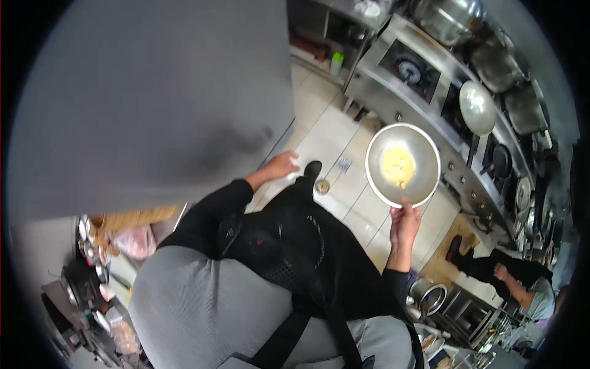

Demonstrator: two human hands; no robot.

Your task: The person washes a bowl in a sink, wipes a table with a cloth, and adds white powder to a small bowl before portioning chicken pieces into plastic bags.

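Observation:
My right hand (405, 229) grips the near rim of a wide metal mixing bowl (376, 161), with the thumb over the edge. A yellow mixture that looks like beaten egg (398, 166) lies in the bottom, with small lumps in it. The bowl is held up in front of me, above the tiled floor. My left hand (282, 166) hangs beside the corner of a large grey panel, its fingers loosely bent and apart. Nothing shows in it.
A steel stove (384, 92) runs along the right, bearing a wok (477, 108), a black frying pan (502, 161) and large pots (445, 21). The grey panel (153, 92) fills the left. Another person (522, 286) is at lower right, near stacked metal pots (428, 296).

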